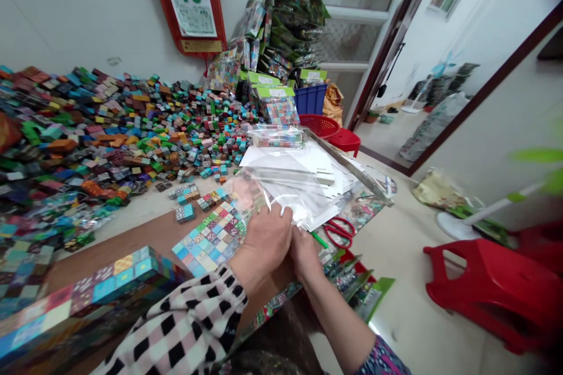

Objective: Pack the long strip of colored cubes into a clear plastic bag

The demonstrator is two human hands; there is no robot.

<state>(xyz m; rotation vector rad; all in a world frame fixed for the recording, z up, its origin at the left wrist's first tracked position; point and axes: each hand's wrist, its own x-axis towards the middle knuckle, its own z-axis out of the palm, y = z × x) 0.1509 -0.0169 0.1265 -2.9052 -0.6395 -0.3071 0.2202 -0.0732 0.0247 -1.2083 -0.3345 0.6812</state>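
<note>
The left hand and right hand are close together, touching, just below the middle of the frame. The left fingers are bent tight and grip a clear plastic bag, which lies spread out just above them in the middle. The right fingers are curled in too, but their tips are hidden, so I cannot tell if they pinch the bag. Just left of the left hand, a flat square of little patterned blocks lies on a brown board. A long stack of blocks fills the lower left. White paper is under the bag, and red scissors sit right of the hands, beside a green stick. A big, messy heap of blocks covers the table at the upper left.
</note>
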